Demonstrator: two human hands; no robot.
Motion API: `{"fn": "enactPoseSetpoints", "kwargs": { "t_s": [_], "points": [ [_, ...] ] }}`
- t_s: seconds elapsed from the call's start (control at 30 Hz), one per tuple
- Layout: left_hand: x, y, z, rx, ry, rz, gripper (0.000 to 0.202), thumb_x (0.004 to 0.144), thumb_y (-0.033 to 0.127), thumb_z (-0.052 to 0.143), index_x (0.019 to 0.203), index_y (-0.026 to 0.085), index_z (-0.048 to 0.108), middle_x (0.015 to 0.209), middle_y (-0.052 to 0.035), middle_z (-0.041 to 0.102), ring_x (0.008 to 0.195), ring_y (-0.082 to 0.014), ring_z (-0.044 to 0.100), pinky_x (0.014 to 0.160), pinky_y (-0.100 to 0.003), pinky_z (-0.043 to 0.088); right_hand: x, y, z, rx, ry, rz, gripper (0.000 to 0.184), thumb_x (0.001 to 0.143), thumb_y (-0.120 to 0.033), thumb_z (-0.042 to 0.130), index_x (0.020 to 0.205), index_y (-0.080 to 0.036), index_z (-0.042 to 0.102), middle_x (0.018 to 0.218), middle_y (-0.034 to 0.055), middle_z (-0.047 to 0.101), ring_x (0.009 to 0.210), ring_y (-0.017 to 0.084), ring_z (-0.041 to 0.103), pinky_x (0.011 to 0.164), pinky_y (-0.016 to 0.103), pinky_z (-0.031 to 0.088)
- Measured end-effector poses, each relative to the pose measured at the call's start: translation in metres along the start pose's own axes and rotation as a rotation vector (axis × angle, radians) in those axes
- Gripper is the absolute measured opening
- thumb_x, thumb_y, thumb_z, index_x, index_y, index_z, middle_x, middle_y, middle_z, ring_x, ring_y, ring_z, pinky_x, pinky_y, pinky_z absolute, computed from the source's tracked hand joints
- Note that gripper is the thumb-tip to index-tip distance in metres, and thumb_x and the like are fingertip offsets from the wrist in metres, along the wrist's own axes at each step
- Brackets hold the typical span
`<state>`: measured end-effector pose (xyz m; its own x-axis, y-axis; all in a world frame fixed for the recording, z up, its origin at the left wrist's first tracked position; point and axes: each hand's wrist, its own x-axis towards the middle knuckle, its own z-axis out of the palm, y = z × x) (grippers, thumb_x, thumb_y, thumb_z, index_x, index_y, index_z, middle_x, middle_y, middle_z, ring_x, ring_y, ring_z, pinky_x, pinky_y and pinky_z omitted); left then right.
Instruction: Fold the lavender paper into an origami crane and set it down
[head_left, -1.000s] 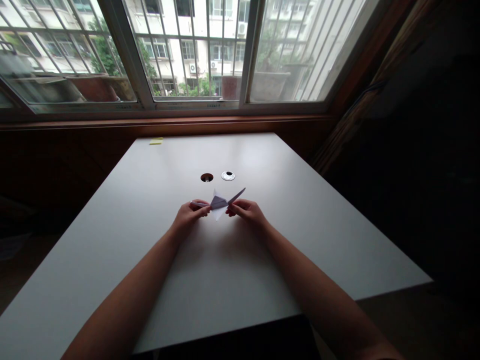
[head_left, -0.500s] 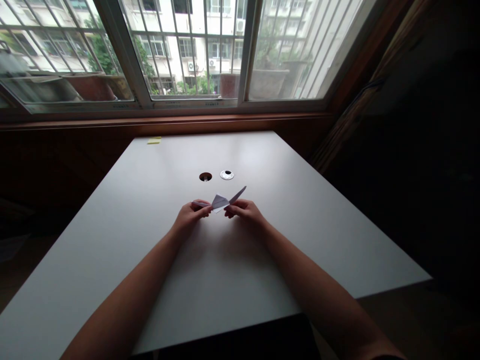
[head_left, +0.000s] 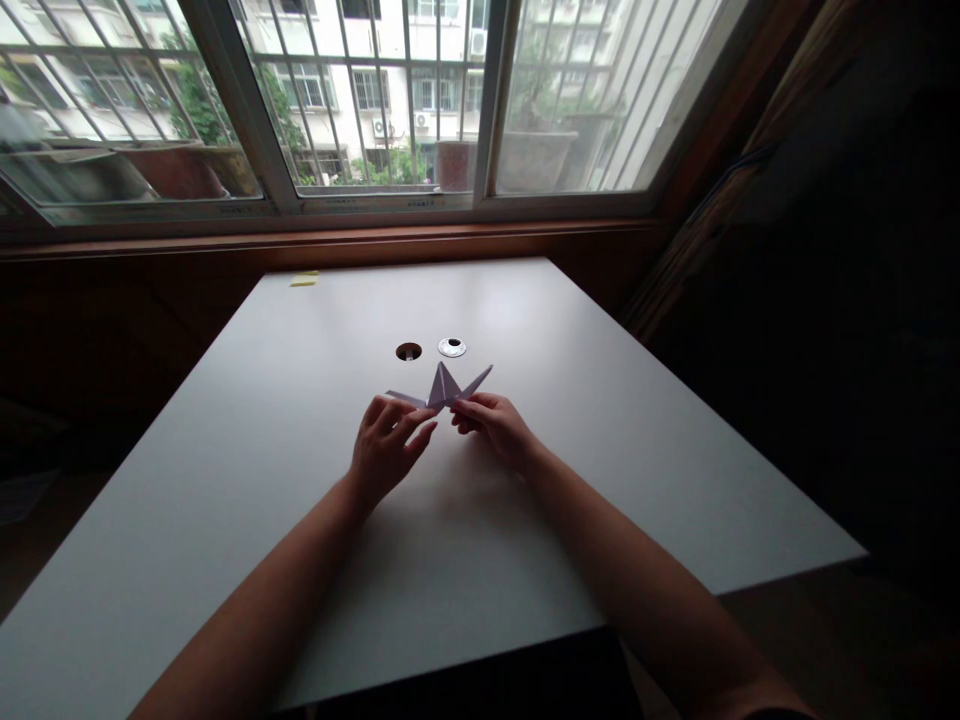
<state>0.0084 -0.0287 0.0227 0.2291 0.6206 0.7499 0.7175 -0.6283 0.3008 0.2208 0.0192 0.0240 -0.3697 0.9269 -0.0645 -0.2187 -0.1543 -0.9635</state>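
A folded pale paper crane (head_left: 442,387) is held up over the middle of the white table, a pointed peak at its centre and a thin arm slanting out on either side. My right hand (head_left: 491,420) pinches it near the base of the right arm, thumb on top. On the other side, my left hand (head_left: 386,440) has its thumb apart from its fingers. Its fingertips reach the paper's lower left edge, and the left arm of the crane shows behind them. Whether those fingertips press on the paper or only rest beside it is hard to see.
Beyond the hands, the white table (head_left: 637,480) has a dark round cable hole (head_left: 409,352) and a silver round cover (head_left: 451,347) beside it. Yellow sticky notes (head_left: 304,279) lie at the far left corner. A barred window (head_left: 375,120) stands behind the table.
My left hand has let go of its pinch and opened its thumb away from the fingers. The crane's central part now stands up as a taller peak; my right hand stays in place.
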Motion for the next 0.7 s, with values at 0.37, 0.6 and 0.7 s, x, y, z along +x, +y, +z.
{"fn": "enactPoseSetpoints", "kwargs": {
  "t_s": [0.37,0.6,0.7],
  "points": [
    [0.0057,0.0065,-0.0064,0.308,0.055,0.230,0.031,0.082,0.017,0.073,0.107,0.034,0.068,0.109,-0.0062,0.064,0.108,-0.0271,0.044,0.100,-0.045,0.040,-0.0051,0.0021,0.0044,0.049,-0.210,0.119,0.025,0.074,-0.038,0.078,0.079,-0.014,0.073,0.067,0.0034,0.067,0.054,0.009,0.054,0.051,0.023,0.037],
    [0.0060,0.0023,-0.0080,0.258,0.014,0.251,0.029,0.083,0.018,0.073,0.106,0.034,0.068,0.098,-0.0039,0.067,0.101,-0.0253,0.046,0.101,-0.045,0.039,-0.0077,0.0001,0.0083,0.018,-0.214,0.138,0.030,0.073,-0.043,0.078,0.079,-0.015,0.071,0.067,0.0023,0.066,0.049,0.007,0.048,0.044,0.022,0.029],
    [0.0066,0.0012,-0.0079,0.273,0.036,0.253,0.028,0.082,0.019,0.076,0.105,0.032,0.068,0.095,-0.0040,0.067,0.101,-0.0249,0.046,0.100,-0.045,0.041,-0.0086,-0.0001,0.0067,-0.055,-0.168,0.082,0.037,0.078,-0.051,0.073,0.075,-0.015,0.068,0.061,0.0003,0.061,0.046,0.007,0.044,0.043,0.022,0.027]
  ]
}}
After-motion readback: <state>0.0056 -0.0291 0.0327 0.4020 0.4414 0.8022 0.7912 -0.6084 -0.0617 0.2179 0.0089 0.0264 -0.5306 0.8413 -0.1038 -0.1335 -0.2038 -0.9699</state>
